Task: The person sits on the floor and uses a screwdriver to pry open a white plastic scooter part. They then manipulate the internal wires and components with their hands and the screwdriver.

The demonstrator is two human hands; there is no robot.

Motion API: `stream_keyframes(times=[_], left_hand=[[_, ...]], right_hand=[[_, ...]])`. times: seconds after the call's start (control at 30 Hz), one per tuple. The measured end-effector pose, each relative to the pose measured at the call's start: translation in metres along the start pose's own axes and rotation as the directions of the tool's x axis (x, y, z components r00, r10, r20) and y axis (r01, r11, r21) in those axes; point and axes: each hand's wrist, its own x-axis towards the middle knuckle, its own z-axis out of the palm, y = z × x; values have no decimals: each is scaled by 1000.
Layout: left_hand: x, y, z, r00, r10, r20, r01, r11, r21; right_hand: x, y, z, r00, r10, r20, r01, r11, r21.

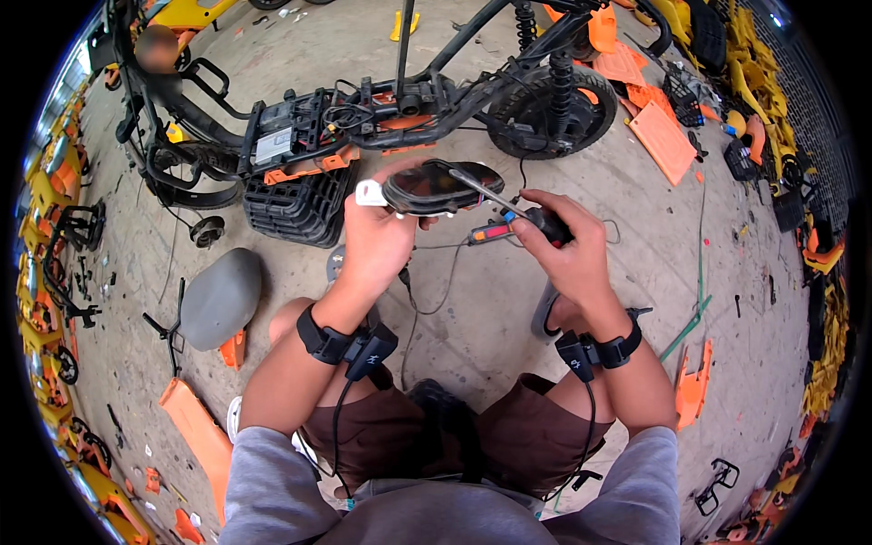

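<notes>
My left hand [377, 232] grips a dark oval housing [427, 191] with a glossy dark face and a white piece [371, 193] at its left end. My right hand [572, 241] is closed round the black handle of a screwdriver [549, 225], its metal shaft reaching up-left across the housing; whether the tip touches it I cannot tell. Behind my right hand, a small orange and red tool or box [487, 234] with a cable lies low over the floor.
A bare black scooter frame [427, 123] with wheels spans the back, over a black crate [291, 209]. A grey seat [218, 300] lies left. Orange panels [663, 145] lie about, cables run over the floor, and piles of yellow parts [754, 73] line both sides.
</notes>
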Motion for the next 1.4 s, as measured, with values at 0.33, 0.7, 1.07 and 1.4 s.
stream_keyframes(times=[0.33, 0.7, 1.07, 1.4], left_hand=[[-1, 0, 0, 1000, 10, 0, -10, 992, 127], [-1, -5, 3, 988, 154, 32, -156, 985, 74], [-8, -4, 7, 994, 104, 37, -106, 991, 80], [-11, 2, 10, 994, 76, 85, -94, 965, 247]], right_hand=[[-1, 5, 1, 981, 182, 73, -193, 958, 214], [0, 5, -1, 956, 256, 144, -292, 880, 374], [4, 7, 1, 881, 243, 406, -458, 649, 607], [5, 3, -2, 802, 266, 535, -592, 476, 651]])
